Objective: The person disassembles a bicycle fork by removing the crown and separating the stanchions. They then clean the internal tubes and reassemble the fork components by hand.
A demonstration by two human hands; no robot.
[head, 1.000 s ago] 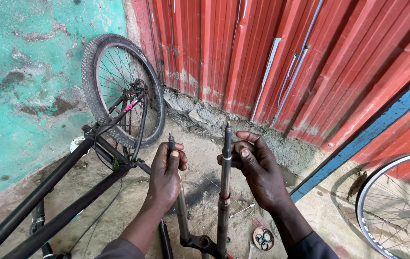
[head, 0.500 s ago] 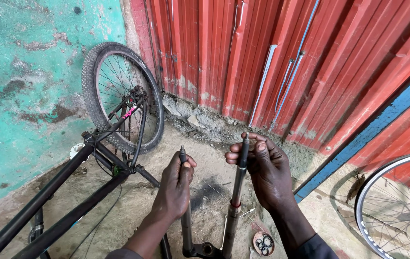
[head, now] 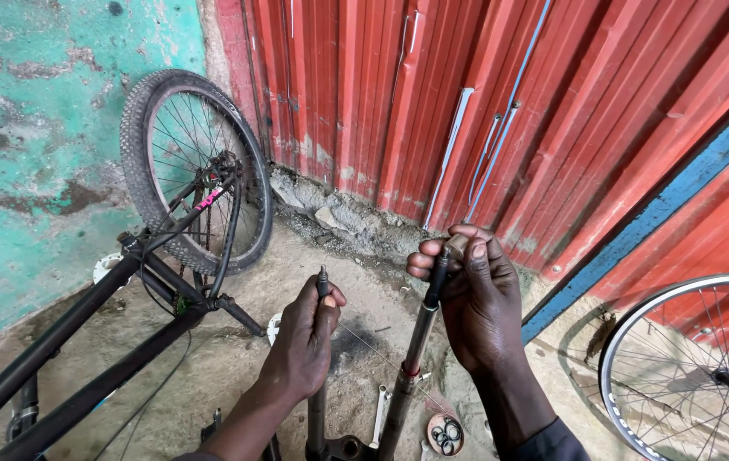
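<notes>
We see the left hand [head: 304, 346] with its grip wrapped around the left leg of an upright bicycle fork [head: 407, 376], while the right hand [head: 475, 299] pinches the top of the right leg. A black bicycle frame [head: 83, 341] lies on the floor just beside, to the left.

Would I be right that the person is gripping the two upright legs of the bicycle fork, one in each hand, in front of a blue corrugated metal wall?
Not quite: the head view shows the corrugated metal wall is red, with only a blue strip running across it. The rest holds: the left hand and right hand each grip one upright leg of the dark metal bicycle fork.
</notes>
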